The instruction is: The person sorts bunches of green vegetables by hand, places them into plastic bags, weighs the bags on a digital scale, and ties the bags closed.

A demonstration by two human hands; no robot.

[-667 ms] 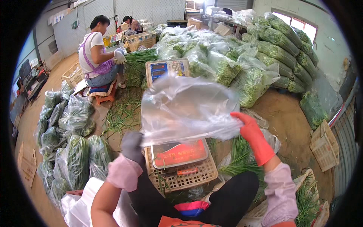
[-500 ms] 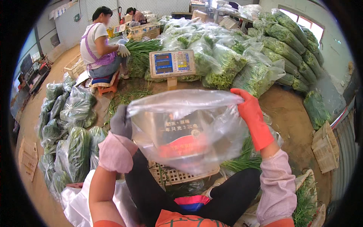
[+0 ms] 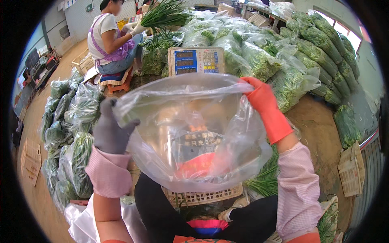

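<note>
A large clear plastic bag (image 3: 202, 170) hangs spread out in front of me, its mouth wide and facing up. My right hand (image 3: 261, 103), in a red-orange rubber glove, pinches the right end of the rim. At the bag's left edge is my left hand (image 3: 111, 127) in a grey glove, thumb and fingers apart; the film touches or passes close to it. Through the film show dark and red printed shapes, blurred. Below the bag stands a cream slatted plastic crate (image 3: 202, 197), partly covered. Long green stalks (image 3: 265, 174) lie to its right.
A weighing scale (image 3: 196, 60) stands beyond the bag. Bagged greens (image 3: 83, 158) are piled at left, with more sacks (image 3: 316, 52) stacked at far right. A co-worker (image 3: 115, 48) sits at back left holding green stalks. White plastic sheeting (image 3: 125, 218) lies beside my left leg.
The bag's mouth has widened and moved up. My left hand has shifted left and spread its fingers. The co-worker has lifted a bunch of green stalks.
</note>
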